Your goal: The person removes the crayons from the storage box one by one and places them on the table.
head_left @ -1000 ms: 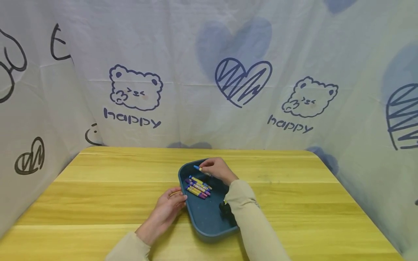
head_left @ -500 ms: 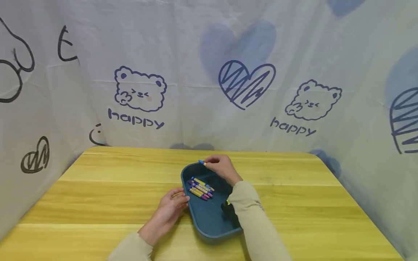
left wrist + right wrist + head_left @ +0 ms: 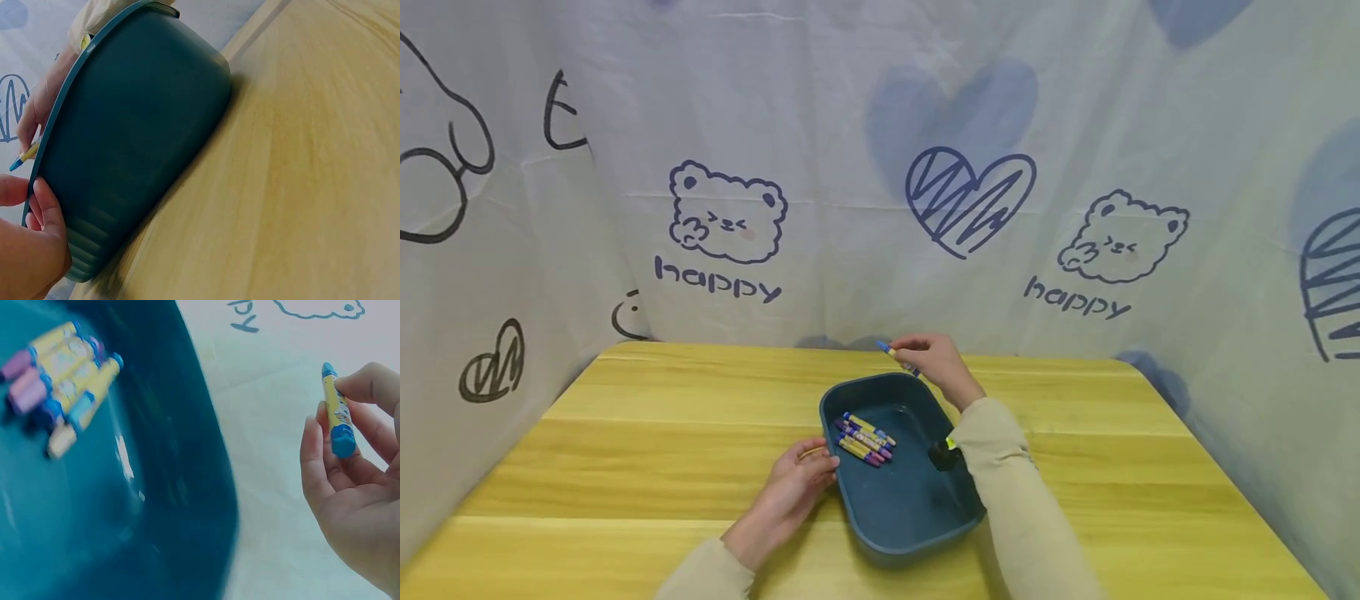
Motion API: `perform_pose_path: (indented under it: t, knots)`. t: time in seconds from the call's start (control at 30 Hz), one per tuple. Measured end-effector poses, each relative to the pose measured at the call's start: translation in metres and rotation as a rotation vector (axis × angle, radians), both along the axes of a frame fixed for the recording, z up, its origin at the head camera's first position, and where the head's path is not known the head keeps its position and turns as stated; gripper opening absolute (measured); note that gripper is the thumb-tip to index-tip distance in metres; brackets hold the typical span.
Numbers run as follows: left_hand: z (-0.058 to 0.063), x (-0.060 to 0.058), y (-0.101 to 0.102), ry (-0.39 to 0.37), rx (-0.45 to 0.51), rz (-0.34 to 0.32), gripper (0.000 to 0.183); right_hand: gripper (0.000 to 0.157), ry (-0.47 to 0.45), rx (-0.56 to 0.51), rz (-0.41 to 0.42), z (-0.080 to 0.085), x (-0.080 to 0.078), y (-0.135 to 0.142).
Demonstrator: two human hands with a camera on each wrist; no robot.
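A blue crayon (image 3: 337,412) in a yellow wrapper is pinched between the thumb and fingers of my right hand (image 3: 936,364), above the far end of a dark teal bin (image 3: 910,512). My left hand (image 3: 793,487) grips the bin's left rim, with the thumb on one side of the wall and fingers on the other in the left wrist view. Inside the bin, several crayons (image 3: 865,439) with yellow wrappers and purple, pink and blue ends lie side by side near the left wall. The bin's right wall is partly hidden by my right sleeve.
The bin stands on a yellow wood-grain table (image 3: 662,433). Behind the table hangs a white cloth (image 3: 842,250) printed with bears and hearts. A black wrist-worn device (image 3: 943,455) shows at my right sleeve, over the bin.
My right hand has lifted the blue crayon from inside the bin up and away, to above its far rim. The left hand stays on the rim. The head view has shifted slightly.
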State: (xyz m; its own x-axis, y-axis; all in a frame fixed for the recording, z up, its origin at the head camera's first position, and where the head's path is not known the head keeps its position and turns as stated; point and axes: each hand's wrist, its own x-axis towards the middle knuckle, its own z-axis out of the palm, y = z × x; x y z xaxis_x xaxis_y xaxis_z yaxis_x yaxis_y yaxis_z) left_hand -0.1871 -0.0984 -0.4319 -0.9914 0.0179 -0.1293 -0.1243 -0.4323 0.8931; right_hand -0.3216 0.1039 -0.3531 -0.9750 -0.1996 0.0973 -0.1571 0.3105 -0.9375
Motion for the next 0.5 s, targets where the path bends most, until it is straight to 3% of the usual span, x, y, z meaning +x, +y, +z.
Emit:
perform_pose_path:
  t: [0.23,0.5]
  knots:
    - [0.001,0.001,0.000,-0.007,0.002,0.008,0.042,0.024,0.007,0.118,-0.016,0.010,-0.009,0.027]
    - [0.002,0.001,0.000,-0.014,-0.002,0.002,0.040,0.027,-0.019,0.163,-0.073,0.006,-0.011,0.064]
